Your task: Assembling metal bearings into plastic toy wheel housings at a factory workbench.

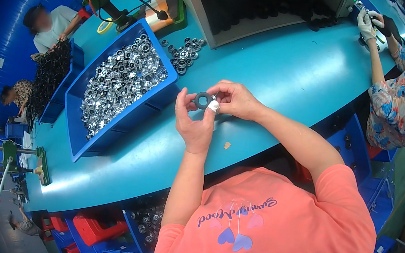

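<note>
Where 2 hnds (193,127) (239,101) meet, blk ring (203,94).

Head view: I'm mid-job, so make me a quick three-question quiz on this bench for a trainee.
1. True or false: the left hand and the right hand are both up at the dark ring.
2. Short answer: what colour is the large bin that holds the heap of shiny parts?
3. Multiple choice: where is the loose cluster of similar parts?
A. On a red stool
B. On the table, just outside the bin
C. In the right hand

Key: 1. True. 2. Blue. 3. B.
</note>
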Motion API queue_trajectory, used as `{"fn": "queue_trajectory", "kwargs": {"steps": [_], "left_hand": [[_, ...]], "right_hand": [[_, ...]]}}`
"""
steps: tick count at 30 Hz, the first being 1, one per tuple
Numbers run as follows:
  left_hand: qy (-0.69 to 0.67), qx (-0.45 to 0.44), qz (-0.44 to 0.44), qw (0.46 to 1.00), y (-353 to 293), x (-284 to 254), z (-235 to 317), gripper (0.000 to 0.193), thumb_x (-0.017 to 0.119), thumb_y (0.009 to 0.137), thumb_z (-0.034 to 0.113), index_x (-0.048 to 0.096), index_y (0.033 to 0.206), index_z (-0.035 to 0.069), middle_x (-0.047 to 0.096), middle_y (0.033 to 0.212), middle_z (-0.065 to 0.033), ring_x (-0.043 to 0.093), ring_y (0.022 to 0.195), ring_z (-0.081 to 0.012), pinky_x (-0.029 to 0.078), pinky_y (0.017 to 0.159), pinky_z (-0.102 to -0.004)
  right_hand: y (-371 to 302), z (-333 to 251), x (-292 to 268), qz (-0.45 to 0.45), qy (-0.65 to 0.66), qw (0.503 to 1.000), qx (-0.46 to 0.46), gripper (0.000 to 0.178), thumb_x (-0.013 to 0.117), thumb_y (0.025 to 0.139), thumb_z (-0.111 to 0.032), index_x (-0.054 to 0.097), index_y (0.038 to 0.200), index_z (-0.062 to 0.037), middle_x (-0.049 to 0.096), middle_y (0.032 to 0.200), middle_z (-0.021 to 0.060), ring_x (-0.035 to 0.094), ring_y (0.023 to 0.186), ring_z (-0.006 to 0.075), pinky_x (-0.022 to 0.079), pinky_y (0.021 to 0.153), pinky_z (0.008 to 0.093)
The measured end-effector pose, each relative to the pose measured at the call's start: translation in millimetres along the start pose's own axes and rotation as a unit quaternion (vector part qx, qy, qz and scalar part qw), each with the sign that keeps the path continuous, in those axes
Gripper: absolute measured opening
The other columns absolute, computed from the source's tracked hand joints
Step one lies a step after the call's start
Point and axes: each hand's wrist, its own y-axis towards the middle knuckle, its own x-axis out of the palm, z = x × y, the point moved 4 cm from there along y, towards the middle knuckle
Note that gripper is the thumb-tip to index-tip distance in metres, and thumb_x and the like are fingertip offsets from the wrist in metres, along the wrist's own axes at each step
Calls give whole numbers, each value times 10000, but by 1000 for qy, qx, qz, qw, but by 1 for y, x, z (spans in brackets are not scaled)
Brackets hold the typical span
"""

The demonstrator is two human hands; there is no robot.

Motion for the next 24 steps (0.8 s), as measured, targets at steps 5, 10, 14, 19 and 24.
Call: {"fn": "queue_trajectory", "kwargs": {"steps": [5, 10, 14, 19, 24], "left_hand": [[1, 5, -1, 1000, -1, -1, 0, 757, 908, 751, 123, 529, 1396, 13, 674, 1085, -101, 613, 835, -197, 527, 764, -332], [17, 14, -23, 999, -1, -2, 0, 661, 898, 801, 140, 579, 1365, 10, 649, 1097, -70, 611, 866, -145, 526, 766, -294], [26, 15, -45, 999, 0, 0, -1, 606, 884, 821, 145, 609, 1340, -4, 605, 1100, -61, 606, 883, -145, 531, 771, -295], [-110, -52, -77, 990, -1, 7, -18, 507, 800, 912, 111, 592, 1358, -12, 605, 1117, -57, 648, 1008, -179, 552, 880, -300], [-406, -293, -101, 860, 1, 12, -35, 488, 717, 980, 112, 531, 1412, -17, 634, 1248, -132, 653, 1144, -233, 547, 1023, -365]], "right_hand": [[-1, -4, 0, 0, 3, 1000, -1, 371, 823, 824, -33, 713, 1177, -13, 571, 1080, 14, 578, 865, 76, 530, 764, 223], [-2, -4, -1, 15, 6, 1000, -7, 358, 832, 815, -128, 748, 1156, -60, 606, 1054, 16, 607, 852, 79, 539, 798, 243], [-2, -4, -2, 11, 2, 1000, -15, 369, 838, 821, -75, 725, 1169, -26, 582, 1070, 15, 591, 865, 78, 543, 781, 231], [0, -3, -2, 18, 8, 1000, -23, 397, 831, 830, -36, 698, 1204, -19, 579, 1060, 4, 575, 864, 67, 537, 760, 217], [0, -2, -6, 51, 106, 993, -4, 384, 795, 832, -1, 642, 1183, -29, 596, 997, -18, 567, 844, 46, 528, 747, 207]]}}
